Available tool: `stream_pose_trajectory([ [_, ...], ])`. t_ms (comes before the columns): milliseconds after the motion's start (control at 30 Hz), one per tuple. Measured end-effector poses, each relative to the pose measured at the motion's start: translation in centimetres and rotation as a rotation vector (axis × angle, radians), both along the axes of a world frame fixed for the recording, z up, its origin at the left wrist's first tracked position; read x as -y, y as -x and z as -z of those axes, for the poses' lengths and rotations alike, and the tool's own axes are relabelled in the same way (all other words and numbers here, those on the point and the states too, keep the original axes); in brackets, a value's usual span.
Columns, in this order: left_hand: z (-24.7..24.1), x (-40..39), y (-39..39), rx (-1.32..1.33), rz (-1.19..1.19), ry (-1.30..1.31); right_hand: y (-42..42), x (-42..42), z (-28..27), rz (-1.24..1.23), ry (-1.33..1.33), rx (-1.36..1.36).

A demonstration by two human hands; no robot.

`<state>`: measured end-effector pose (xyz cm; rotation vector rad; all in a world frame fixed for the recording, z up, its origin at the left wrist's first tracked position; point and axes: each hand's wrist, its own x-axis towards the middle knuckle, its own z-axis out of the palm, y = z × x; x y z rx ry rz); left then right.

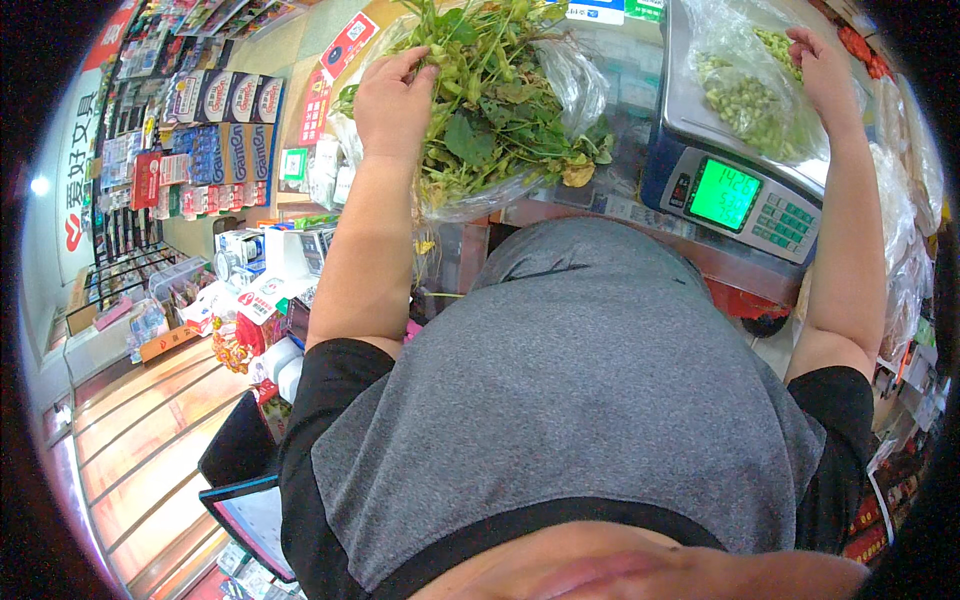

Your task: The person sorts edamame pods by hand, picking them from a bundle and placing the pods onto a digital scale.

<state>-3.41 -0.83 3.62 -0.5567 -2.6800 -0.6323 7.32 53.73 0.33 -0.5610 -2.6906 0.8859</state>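
Observation:
A heap of uprooted bean plants [480, 112], with leaves, green pods and roots, lies on clear plastic in front of me. My left hand [395, 97] is at the heap's left side, its thumb and fingers bent together at a green pod or stem; the exact grip is unclear. To the right, a clear plastic bag [739, 97] of loose green pods or beans rests on the metal pan of a digital scale [757, 202] with a lit green display. My right hand [817, 64] is over the bag's right side, fingers curled; whether it pinches anything cannot be told.
Red printed cards [349, 46] stand behind the heap at left. Boxed goods [225, 127] fill a shelf at far left, with a cluttered counter [277, 262] nearer. More clear plastic bags [900, 247] hang or lie beyond my right arm. The glass counter's edge [630, 225] runs before my body.

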Motion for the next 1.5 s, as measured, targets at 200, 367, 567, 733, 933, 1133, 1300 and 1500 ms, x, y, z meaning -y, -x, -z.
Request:
stream_pose_trajectory([
  [200, 0.7, 0.9, 1.5, -0.072, 0.093, -0.053, -1.2, 7.2, -5.4, 0.182, -0.216, -0.188],
  [367, 1.4, 1.2, 2.1, -0.066, 0.147, -0.092, 1.0, 17.5, -6.4, -0.082, 0.043, -0.548],
  [567, 1.4, 1.1, 2.5, 0.005, 0.195, -0.165, 4.9, 32.5, -7.4, -0.548, 0.282, -0.167],
  [733, 2.1, 2.0, 3.0, 0.179, 0.177, -0.390, 7.4, 37.2, -7.3, -0.497, 0.384, 0.007],
  [933, 4.0, 3.1, 3.6, 0.448, 0.213, -0.681, 10.4, 39.6, -2.4, -0.544, 0.275, -0.248],
  [1133, 3.8, 3.0, 3.7, 0.513, 0.243, -0.731, 11.8, 39.0, -1.5, -0.367, 0.379, -0.298],
  [1300, 3.5, 2.7, 3.8, 0.310, 0.163, -0.354, 11.8, 38.4, -0.5, -0.257, 0.884, -0.073],
  [1500, 0.8, 0.7, 2.6, 0.403, -0.023, -0.236, 11.1, 38.0, 0.2, -0.364, 0.761, 0.046],
])
